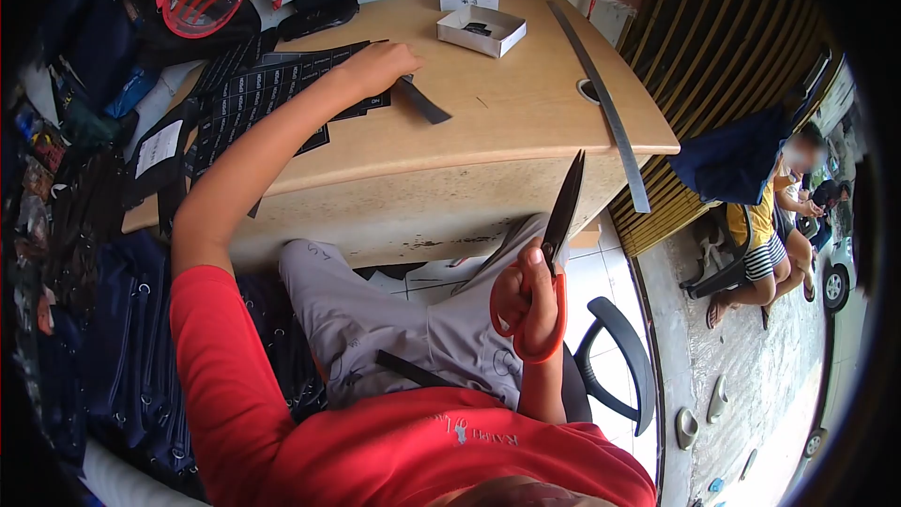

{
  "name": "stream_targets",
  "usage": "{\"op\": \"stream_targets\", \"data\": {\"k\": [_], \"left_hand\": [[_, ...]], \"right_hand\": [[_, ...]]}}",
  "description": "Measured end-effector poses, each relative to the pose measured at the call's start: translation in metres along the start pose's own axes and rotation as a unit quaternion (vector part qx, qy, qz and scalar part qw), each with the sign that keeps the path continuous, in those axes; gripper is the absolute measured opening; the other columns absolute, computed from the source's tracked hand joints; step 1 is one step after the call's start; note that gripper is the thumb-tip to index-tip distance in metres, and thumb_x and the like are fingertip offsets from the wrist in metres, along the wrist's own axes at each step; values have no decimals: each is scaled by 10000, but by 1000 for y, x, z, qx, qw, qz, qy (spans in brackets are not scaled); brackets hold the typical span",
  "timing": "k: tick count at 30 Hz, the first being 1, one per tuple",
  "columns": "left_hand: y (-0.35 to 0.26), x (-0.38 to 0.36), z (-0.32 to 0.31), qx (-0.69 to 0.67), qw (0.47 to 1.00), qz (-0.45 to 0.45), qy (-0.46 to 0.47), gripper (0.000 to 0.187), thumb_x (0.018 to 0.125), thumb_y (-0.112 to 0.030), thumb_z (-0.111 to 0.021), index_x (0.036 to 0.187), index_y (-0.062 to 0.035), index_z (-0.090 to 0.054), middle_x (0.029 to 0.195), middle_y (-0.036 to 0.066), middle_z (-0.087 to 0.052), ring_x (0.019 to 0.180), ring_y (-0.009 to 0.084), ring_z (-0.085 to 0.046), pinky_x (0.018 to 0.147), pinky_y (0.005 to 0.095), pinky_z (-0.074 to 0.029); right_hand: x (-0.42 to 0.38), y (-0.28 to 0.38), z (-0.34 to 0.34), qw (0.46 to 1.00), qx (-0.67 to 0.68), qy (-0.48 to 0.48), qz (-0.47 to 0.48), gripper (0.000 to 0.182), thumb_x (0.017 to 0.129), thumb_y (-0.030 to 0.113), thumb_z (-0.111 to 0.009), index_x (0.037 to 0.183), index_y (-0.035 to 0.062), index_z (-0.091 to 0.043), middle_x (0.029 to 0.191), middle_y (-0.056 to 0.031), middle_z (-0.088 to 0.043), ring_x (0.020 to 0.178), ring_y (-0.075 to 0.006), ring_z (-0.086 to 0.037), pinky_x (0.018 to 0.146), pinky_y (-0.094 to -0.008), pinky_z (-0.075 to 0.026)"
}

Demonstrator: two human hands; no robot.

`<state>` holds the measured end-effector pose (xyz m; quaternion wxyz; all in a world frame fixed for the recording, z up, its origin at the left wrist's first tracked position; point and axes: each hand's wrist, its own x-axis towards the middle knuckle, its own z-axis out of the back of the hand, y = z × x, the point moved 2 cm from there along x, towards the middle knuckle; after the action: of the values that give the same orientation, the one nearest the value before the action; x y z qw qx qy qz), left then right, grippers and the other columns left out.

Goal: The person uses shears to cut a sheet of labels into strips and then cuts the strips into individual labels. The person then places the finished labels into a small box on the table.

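Observation:
My right hand [531,296] is wrapped round the orange handles of a pair of scissors [566,207]. Their dark blades point up and away, close together, in front of the table's near edge. Over the table, my left hand [387,68] has its fingers curled at one end of a short black strip [427,101]; the strip's other end juts out toward me. Beneath and beside my left forearm lie black sheets [246,99] printed with rows of small white labels. Another black strip [408,368] rests across my lap.
A long metal ruler [601,103] lies along the table's [507,122] right side, overhanging the front edge. Small white boxes [483,33] stand at the back. Dark bags [141,347] crowd the left. A black chair armrest [619,357] is at my right; people [765,235] sit outside.

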<state>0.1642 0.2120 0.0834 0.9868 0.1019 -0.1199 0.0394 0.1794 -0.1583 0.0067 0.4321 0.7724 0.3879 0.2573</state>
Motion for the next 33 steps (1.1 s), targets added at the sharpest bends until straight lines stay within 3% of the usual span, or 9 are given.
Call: {"op": "stream_targets", "data": {"k": [16,19,21,23,25,26,27,30,33], "left_hand": [[23,-50,1,64,996,57,-40,155,718,68,-536,837,-31,-547,838,134,-563,880,339,-591,700,446,-485],[30,-56,10,-3,998,44,38,245,701,111,-522,883,-47,-478,904,102,-512,955,326,-533,740,437,-446],[33,-62,15,-19,981,93,171,345,676,162,-496,922,-64,-410,962,94,-448,1010,321,-467,781,428,-404],[36,-62,23,-27,968,134,211,414,653,192,-481,959,-79,-412,1012,101,-443,1048,320,-450,810,426,-396],[53,-61,23,-37,980,140,137,391,671,168,-462,976,-76,-441,1038,113,-470,1076,324,-445,859,420,-395],[64,-57,16,-19,986,126,108,353,776,56,-531,1094,-96,-512,1109,101,-505,1133,312,-430,945,401,-386],[61,-56,16,-20,986,127,106,353,776,56,-531,1094,-96,-512,1109,101,-505,1133,312,-430,945,401,-386],[45,-48,9,-172,968,104,153,483,828,-247,-689,1279,-163,-537,1184,64,-524,1168,269,-420,1050,371,-325],[47,-39,6,-159,968,78,179,406,820,-227,-699,1197,-137,-578,1159,55,-524,1150,272,-424,1037,372,-330]], "right_hand": [[0,-4,-10,999,16,8,-38,294,989,243,-474,770,85,-357,444,14,-334,305,-74,-299,291,-227,-262],[-1,-3,-13,999,6,6,-46,297,989,243,-475,767,86,-354,443,14,-335,305,-73,-300,289,-228,-259],[-2,-4,-13,999,5,3,-52,297,989,243,-476,768,86,-355,443,14,-335,305,-73,-301,289,-228,-258],[0,-4,-14,999,5,2,-53,297,989,244,-476,769,86,-355,443,14,-335,305,-73,-303,289,-228,-257],[-1,-4,-14,999,2,1,-48,292,989,244,-477,773,85,-360,442,13,-337,305,-73,-303,290,-228,-258],[-1,-5,-15,999,2,0,-48,292,989,244,-477,773,85,-360,442,13,-337,305,-73,-303,290,-228,-258],[-1,-6,-15,999,3,0,-51,291,989,247,-478,776,85,-363,442,13,-336,305,-74,-302,291,-228,-259],[-2,-5,-15,999,0,4,-51,290,988,253,-480,781,84,-368,441,15,-332,306,-74,-303,293,-227,-262],[-3,-6,-15,999,-2,4,-47,290,988,256,-481,783,83,-372,442,16,-330,306,-74,-306,294,-228,-264]]}}
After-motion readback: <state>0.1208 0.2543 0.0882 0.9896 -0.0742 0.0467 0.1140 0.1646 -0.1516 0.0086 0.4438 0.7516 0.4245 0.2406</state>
